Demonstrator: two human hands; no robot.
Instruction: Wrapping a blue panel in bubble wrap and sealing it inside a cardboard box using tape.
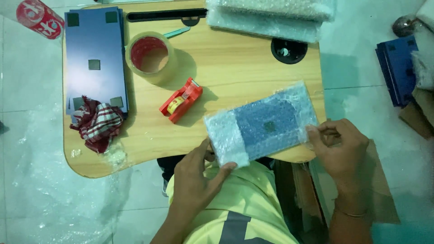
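Holding a flat blue rectangular panel wrapped in clear bubble wrap (262, 124) at the near edge of the light wooden lap table (239, 68), the left hand (196, 178) grips its near-left end and the right hand (339, 147) pinches the wrap at the far-right end. The wrap looks folded round the panel but shows no tape, so sealing seems left. Further off lie a red tape dispenser (181, 100), a roll of clear packing tape (150, 55), a checked red cloth (97, 123) and a stack of bare blue panels (94, 45).
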